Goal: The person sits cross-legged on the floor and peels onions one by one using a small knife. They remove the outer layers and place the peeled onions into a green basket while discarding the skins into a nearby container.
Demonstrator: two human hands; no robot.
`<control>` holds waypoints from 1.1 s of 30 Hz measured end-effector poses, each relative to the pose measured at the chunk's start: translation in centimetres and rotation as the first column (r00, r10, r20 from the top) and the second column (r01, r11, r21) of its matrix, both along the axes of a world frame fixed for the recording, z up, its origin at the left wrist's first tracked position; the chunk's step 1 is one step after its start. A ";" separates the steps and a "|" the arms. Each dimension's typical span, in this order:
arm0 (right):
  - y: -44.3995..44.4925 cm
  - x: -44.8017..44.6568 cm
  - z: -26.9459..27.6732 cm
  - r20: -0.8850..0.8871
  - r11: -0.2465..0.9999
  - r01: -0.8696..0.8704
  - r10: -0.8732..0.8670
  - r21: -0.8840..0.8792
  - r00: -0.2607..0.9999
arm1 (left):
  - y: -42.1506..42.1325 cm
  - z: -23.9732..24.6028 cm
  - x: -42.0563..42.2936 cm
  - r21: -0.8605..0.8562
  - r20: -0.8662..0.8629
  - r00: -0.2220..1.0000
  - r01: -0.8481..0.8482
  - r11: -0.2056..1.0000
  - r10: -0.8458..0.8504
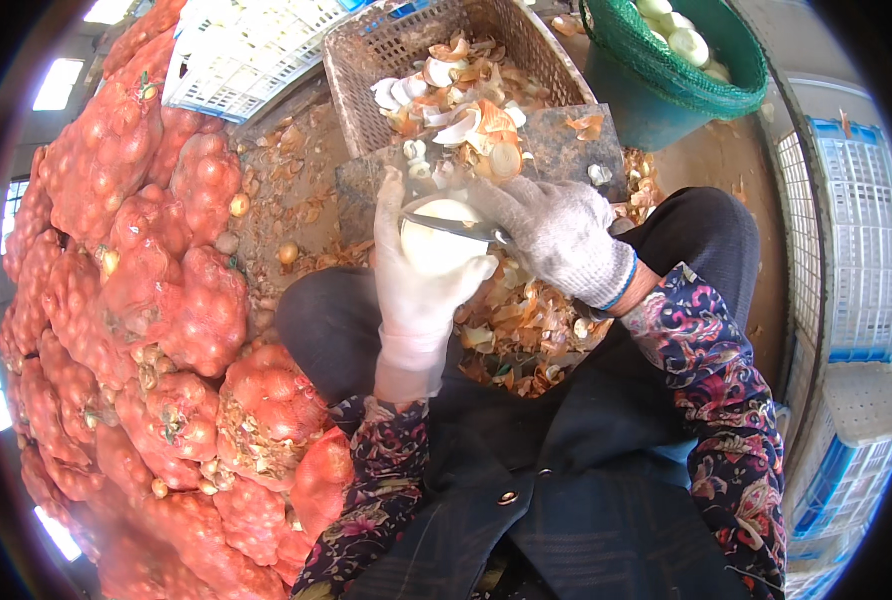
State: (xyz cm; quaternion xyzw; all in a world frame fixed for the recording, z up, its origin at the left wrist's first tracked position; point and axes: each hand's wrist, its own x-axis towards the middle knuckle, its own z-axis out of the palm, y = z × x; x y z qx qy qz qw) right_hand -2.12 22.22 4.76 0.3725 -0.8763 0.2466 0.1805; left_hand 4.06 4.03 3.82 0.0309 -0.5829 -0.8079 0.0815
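My left hand (416,300), in a thin whitish glove, holds a peeled white onion (434,251) above the near edge of a dark board (566,142). In my right hand (566,232), in a grey knitted glove with a blue edge, is a small knife (453,225). Its blade lies across the upper face of the onion. Onion skins (494,124) and pale trimmed pieces lie on the board just beyond my hands. The knife's handle is mostly hidden by my right fingers.
A brown plastic crate (363,90) with onion peelings stands beyond the board. Peeled onions fill a green bucket (633,97) at the upper right. Red mesh sacks of onions (145,285) are heaped at left. White crates (862,240) stand at right. Peelings (536,315) lie between my legs.
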 end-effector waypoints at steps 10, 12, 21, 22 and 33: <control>2.0 -2.4 1.2 0.615 0.895 0.318 -0.063 -0.313 0.786 | 0.1 0.2 0.0 0.383 0.358 0.933 -0.106 0.918 -0.042; 1.1 -1.6 3.6 0.858 0.640 0.575 0.328 -0.510 0.395 | -0.1 0.1 0.9 0.387 0.405 0.911 -0.101 0.917 -0.071; 3.8 -3.7 3.6 0.769 -0.057 0.865 0.430 -0.499 0.472 | 5.9 7.4 -4.5 0.205 0.278 0.959 -0.009 0.979 -0.049; 4.2 -4.0 3.0 0.773 -0.093 0.880 0.442 -0.466 0.456 | 7.7 9.8 -6.6 0.237 0.179 0.974 0.093 0.967 -0.138; 3.4 -3.8 3.3 0.755 0.167 0.788 0.457 -0.592 0.470 | 2.2 9.7 -5.5 -0.095 -0.031 0.997 -0.070 0.993 0.068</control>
